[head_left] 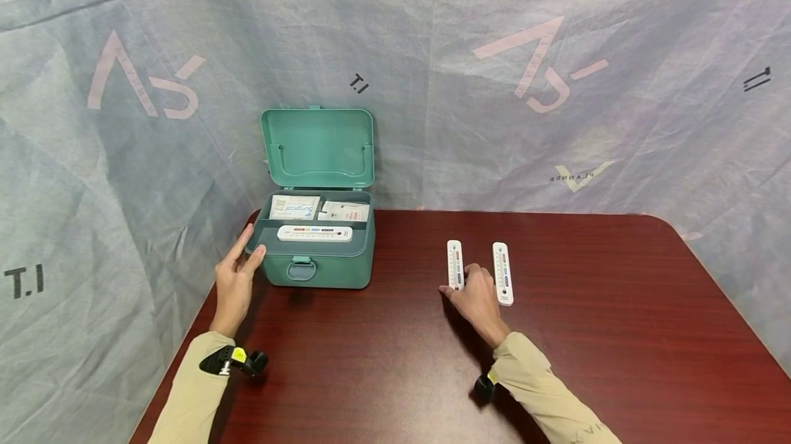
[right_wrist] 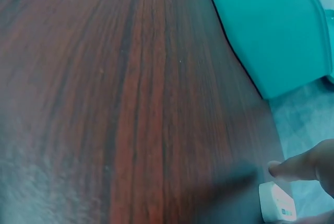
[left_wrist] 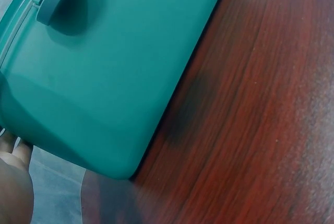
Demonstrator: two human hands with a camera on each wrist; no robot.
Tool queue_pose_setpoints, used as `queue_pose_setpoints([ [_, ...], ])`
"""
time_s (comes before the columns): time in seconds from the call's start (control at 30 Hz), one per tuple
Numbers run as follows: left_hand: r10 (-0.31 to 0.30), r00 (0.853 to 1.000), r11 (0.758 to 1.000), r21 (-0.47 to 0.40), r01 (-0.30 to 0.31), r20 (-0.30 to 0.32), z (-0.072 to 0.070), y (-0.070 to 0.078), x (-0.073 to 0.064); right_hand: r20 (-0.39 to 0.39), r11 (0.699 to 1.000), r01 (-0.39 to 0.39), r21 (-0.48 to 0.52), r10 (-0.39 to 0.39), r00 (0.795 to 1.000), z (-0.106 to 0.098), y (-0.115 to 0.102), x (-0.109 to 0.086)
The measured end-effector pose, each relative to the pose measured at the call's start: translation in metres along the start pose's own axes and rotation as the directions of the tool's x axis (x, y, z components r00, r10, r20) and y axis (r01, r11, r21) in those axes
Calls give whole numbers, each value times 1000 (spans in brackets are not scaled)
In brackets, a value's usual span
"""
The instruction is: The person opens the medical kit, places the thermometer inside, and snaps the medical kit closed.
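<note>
A green lidded storage box [head_left: 321,272] stands at the left of the table, its lid [head_left: 318,145] raised. My left hand [head_left: 235,286] touches the box's front left corner with fingers extended along its side. In the box's upper tray lies a white wall thermometer [head_left: 315,233]. Two more lie on the table: a left thermometer [head_left: 455,262] and a right thermometer [head_left: 502,272]. My right hand [head_left: 478,300] is at the near end of the left one, thumb and fingers on either side. In the right wrist view, the thumb [right_wrist: 292,167] appears slightly apart from it.
A white surgical packet [head_left: 294,207] and another white packet [head_left: 344,212] sit in the tray's back compartments. Behind the dark red table [head_left: 593,334] hangs a grey printed cloth [head_left: 426,87]; it also covers the left side.
</note>
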State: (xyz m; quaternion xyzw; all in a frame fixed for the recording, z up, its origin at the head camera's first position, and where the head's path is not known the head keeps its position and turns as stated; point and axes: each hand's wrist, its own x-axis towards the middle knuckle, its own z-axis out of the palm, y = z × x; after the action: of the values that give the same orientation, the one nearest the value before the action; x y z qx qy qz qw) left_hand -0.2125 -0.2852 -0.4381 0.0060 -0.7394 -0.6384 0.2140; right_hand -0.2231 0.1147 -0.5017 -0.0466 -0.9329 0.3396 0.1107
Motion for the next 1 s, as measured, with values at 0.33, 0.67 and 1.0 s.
queue_pose_setpoints([
  [0.33,-18,1000,1000,-1,18,8,-1,0,-1,18,997,16,-81,-15,1000,-3,0,5],
  [0.67,-10,1000,1000,-25,9,-3,-5,-21,6,48,998,13,-65,-10,999,-8,0,8],
  [1.0,4,1000,1000,20,-4,1,-1,0,-2,61,1000,28,-14,-27,998,-10,1,9],
])
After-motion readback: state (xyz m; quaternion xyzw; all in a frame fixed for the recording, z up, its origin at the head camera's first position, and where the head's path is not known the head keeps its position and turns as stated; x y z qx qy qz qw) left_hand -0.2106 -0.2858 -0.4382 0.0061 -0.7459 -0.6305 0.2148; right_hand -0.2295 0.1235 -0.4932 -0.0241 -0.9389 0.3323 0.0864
